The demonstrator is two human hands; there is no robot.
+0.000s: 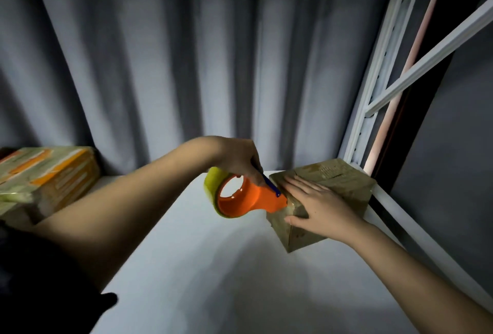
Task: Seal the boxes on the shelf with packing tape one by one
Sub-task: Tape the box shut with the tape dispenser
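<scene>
White shelf board [202, 267] up front, pretty bare near me. Further in, the right hand [317, 208] lies flat with straight fingers on top of a small brown cardboard box [346, 181], which sits at the shelf's right edge by the white metal upright [373, 93]. Left hand [240, 157] has its grip curled around the orange plastic tape dispenser [250, 197] (yellowish roll on it), nose touching the box's near corner. Far left: an orange-and-white taped box [48, 173]. Grey curtain [186, 53] behind everything.
</scene>
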